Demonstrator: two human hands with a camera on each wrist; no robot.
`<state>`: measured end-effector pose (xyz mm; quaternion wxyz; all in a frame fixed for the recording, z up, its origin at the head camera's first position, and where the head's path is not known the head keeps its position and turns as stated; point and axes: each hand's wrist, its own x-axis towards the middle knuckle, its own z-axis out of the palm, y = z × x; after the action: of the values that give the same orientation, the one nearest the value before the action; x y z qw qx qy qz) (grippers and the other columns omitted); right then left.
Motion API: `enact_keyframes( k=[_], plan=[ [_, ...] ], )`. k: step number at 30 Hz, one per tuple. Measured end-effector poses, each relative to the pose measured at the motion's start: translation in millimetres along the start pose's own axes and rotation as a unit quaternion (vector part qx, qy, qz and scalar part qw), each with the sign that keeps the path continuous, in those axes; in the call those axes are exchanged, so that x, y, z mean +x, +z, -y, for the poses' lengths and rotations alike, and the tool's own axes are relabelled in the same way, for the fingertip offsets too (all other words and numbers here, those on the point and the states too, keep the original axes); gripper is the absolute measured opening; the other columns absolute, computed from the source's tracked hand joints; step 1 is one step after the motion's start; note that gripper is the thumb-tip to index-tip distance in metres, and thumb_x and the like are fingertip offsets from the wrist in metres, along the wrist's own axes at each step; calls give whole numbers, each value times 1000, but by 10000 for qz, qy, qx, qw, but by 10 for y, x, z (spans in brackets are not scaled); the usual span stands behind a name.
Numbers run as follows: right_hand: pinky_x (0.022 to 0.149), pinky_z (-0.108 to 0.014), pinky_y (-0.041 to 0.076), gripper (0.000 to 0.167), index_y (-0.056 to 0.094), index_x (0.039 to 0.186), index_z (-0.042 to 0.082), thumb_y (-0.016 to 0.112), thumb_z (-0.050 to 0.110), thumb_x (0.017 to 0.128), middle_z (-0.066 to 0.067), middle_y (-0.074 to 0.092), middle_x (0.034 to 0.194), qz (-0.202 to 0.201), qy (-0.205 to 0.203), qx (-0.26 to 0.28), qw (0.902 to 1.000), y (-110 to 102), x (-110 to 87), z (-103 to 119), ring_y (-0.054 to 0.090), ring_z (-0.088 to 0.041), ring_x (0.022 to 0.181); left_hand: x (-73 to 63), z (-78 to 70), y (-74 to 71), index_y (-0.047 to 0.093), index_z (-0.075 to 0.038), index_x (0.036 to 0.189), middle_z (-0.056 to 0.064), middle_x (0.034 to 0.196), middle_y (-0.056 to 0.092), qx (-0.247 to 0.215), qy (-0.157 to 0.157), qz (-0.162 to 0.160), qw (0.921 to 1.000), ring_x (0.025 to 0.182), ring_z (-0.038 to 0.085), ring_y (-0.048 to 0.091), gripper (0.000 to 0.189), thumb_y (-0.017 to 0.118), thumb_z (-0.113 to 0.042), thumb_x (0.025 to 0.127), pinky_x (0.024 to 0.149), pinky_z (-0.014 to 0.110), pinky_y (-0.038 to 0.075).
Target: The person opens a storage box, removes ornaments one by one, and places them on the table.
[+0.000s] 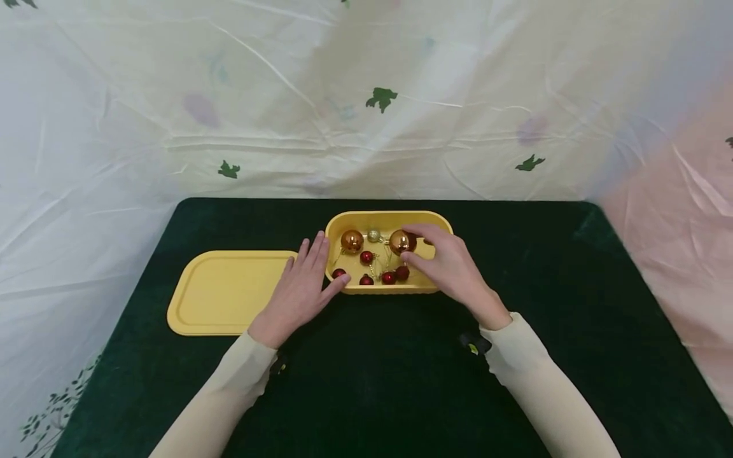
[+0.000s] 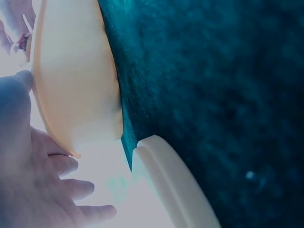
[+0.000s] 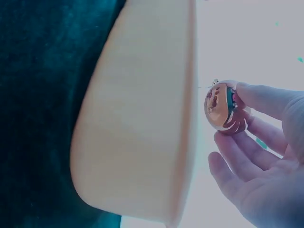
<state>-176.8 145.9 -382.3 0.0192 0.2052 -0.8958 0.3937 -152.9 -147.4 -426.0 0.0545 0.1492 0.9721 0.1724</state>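
Observation:
A yellow box (image 1: 389, 289) holds several Christmas baubles. My right hand (image 1: 455, 264) pinches a shiny copper-gold bauble (image 1: 401, 242) between thumb and fingers; in the right wrist view this bauble (image 3: 223, 107) is level with the box's rim or above it. My left hand (image 1: 300, 286) lies against the left end of the box, fingers straight, its thumb across the front corner of the rim. Inside the box are another copper-gold bauble (image 1: 352, 241), a small pale gold bauble (image 1: 374, 235) and several small red baubles (image 1: 366, 257). Thin gold cords (image 1: 375, 267) lie among them.
Left of the box a yellow lid (image 1: 229, 292) lies flat, partly covered by my left hand. Box and lid are on a table with a dark green cloth (image 1: 366, 381). A pale patterned curtain (image 1: 286, 95) hangs behind the table and along its sides.

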Motion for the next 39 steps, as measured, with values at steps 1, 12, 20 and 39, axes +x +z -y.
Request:
enact_keyframes(
  k=[1,12,20,39],
  plan=[
    [101,-54,50,47,63,139,11,78,21,95,-8,65,135,-39,-3,2,10000,-28,-21,7,60,-25,117,-1,1,-2,8,-8,167,8,174,-1,6,3,16,10000,159,37,6,93,38,-68,103,123,64,16],
    [103,-55,50,47,64,139,13,77,21,96,-7,63,138,-664,73,154,9976,-336,-280,-20,60,-28,120,17,-8,-27,7,-7,167,9,174,-1,28,-26,116,9999,159,36,5,94,38,-69,103,124,63,16],
    [106,-58,47,49,63,141,14,78,21,95,-4,62,138,-891,310,209,9953,-539,-494,-66,59,-25,123,25,-19,-46,5,-8,167,9,174,-2,-37,-80,192,9998,159,35,3,97,40,-70,101,123,63,14],
    [94,-2,36,49,62,142,15,77,24,96,-6,64,131,-1025,786,-277,9912,-704,-1085,-397,63,-25,119,9,-37,-59,3,-8,167,9,174,-4,-104,-80,245,9996,159,35,1,96,35,-71,102,124,63,14]
  ],
)
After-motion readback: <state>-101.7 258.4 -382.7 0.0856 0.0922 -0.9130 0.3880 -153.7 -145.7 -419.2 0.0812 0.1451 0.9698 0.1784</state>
